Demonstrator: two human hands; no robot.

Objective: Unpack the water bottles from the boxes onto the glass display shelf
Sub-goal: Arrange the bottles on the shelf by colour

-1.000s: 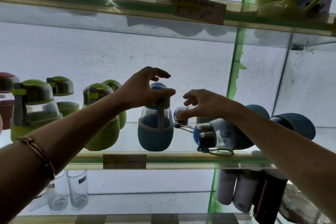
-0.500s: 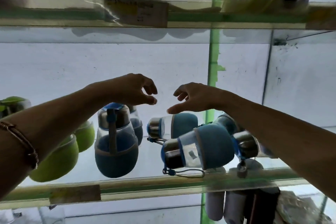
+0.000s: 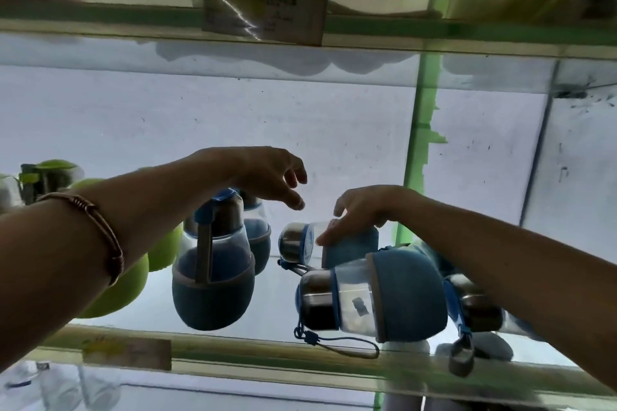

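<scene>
Two blue-sleeved bottles stand upright on the glass shelf; the nearer upright bottle has a steel cap and strap. Several more blue bottles lie on their sides to the right. My right hand comes down onto the far lying bottle, fingers curled over its clear middle. A bigger lying bottle rests in front of it, cord hanging over the shelf edge. My left hand hovers above the upright bottles, fingers loosely curled, holding nothing.
Green bottles stand at the left of the same shelf. Another glass shelf with a price label runs overhead. A green post rises behind the right hand. More cylinders and glasses sit on the shelf below.
My left hand let go of the upright blue bottle's cap and lifted. My right hand dropped onto the far lying bottle. The view shifted right and closer.
</scene>
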